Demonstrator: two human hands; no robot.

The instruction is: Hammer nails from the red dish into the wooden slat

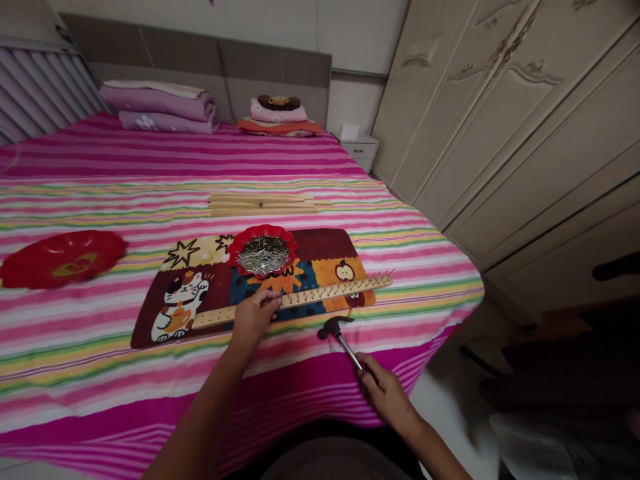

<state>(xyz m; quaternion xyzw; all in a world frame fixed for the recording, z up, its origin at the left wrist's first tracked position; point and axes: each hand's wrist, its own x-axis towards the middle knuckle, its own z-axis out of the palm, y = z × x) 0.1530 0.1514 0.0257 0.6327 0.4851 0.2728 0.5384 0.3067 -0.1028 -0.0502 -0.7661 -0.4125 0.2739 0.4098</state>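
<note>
My right hand (385,393) is closed round the handle of a claw hammer (345,343), whose head hangs just in front of the wooden strip. The strip (215,317) lies slantwise on a patterned mat (145,320). Rows of upright nails (330,291) line its right part, while its left end shows small dark holes. Over the strip's middle, beside the last nails, my left hand (254,320) has its fingertips pinched together; what is between them is hidden. Just beyond stands a red scalloped bowl (240,268) full of loose nails (263,255).
A red oval tray (30,263) lies at the left on the striped bedspread (100,373). Several wooden strips (260,205) lie beyond the mat. Folded bedding (160,110) and pillows (279,115) are by the headboard. The bed's edge runs along the right, facing a wardrobe (490,120).
</note>
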